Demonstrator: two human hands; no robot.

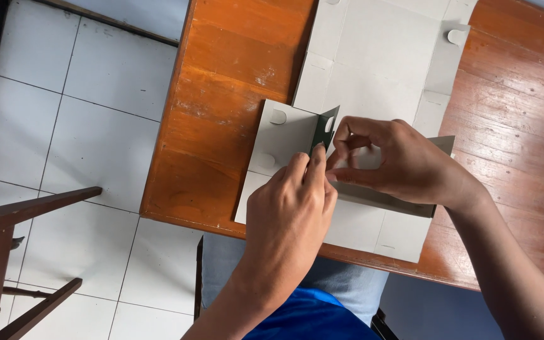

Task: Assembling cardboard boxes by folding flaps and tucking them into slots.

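Cardboard box blank (373, 69) lies flat at frame centre on the wooden table (221, 94), its flap (324, 129) pinched upright by left hand (291, 214) and right hand (398, 160), mid-fold.

A reddish-brown varnished wooden table (221, 126) is filling the middle and right of the view, its worn top showing pale scratches and its near edge running slantwise. Beside it, on the left, a floor of large white square tiles (83, 94) with dark grout lines is spreading out. A dark brown wooden chair frame (7, 252) is standing on those tiles at the lower left corner, well apart from the table. Below the table's near edge, grey trousers (347, 283) and a bright blue shirt (310, 318) are showing.
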